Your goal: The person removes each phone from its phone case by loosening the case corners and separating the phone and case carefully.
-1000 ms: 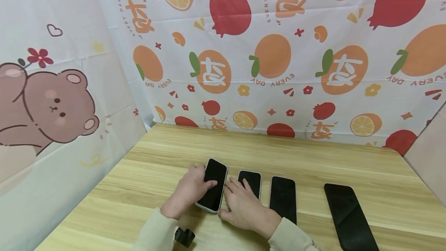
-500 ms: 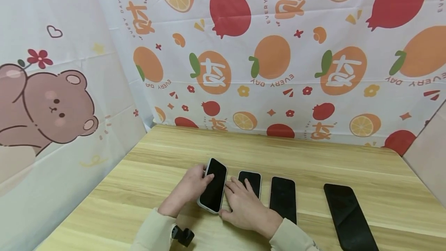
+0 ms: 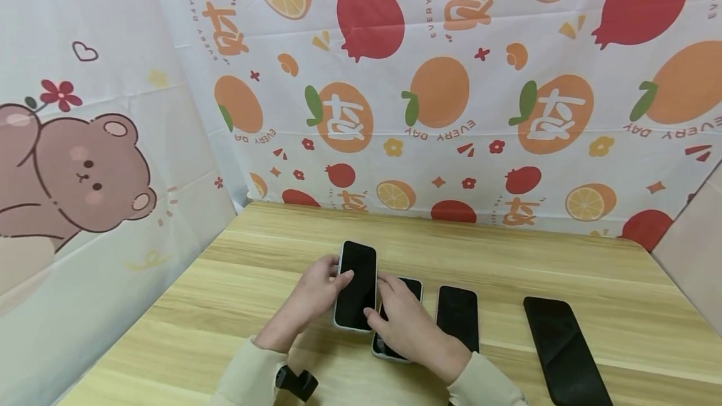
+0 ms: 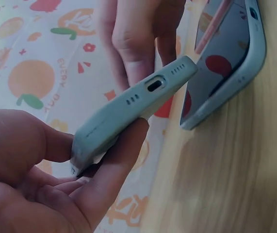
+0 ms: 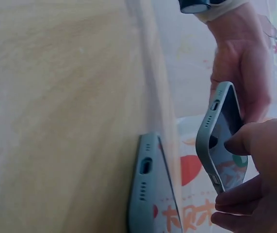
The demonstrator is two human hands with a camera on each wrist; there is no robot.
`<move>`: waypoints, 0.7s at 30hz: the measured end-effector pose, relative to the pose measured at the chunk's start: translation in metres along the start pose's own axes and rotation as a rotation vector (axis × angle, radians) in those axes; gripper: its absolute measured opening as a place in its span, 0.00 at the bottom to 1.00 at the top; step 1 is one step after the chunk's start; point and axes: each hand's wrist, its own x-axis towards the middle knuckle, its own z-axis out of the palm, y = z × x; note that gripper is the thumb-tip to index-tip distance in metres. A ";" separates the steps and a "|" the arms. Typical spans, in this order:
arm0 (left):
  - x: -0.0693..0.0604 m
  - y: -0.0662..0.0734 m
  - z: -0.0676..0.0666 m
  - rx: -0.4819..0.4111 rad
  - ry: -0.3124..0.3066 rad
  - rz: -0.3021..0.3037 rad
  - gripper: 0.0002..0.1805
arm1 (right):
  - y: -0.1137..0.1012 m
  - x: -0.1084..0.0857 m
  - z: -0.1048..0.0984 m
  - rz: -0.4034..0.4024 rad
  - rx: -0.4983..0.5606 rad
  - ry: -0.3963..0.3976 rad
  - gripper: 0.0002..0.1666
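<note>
A black-screened smartphone [image 3: 358, 290] in a pale blue-green case is raised off the table and tilted. My left hand [image 3: 316, 290] grips its left side, thumb over the screen edge and fingers behind. From the right, my right hand [image 3: 408, 321] pinches the opposite side, its thumb on the screen in the right wrist view. The charging port at the case's bottom end [image 4: 155, 86] faces the left wrist camera. Below my right hand, a second phone [image 3: 414, 288] in a similar light case lies on the table, partly covered by that hand.
To the right, a third phone [image 3: 458, 312] lies screen up, its lower end hidden by my right arm. Farther right is a larger black phone [image 3: 566, 349]. A fruit-print cloth [image 3: 389, 168] hangs behind the wooden table [image 3: 507, 255]. A black device [image 3: 296, 382] sits at my left cuff.
The phone in my left hand has come up off the table, shifting right and away from me. My right hand has moved from beside it to take its right side.
</note>
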 end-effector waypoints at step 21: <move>-0.004 0.020 0.014 -0.281 -0.301 0.025 0.19 | 0.021 -0.009 -0.039 0.192 0.599 0.052 0.28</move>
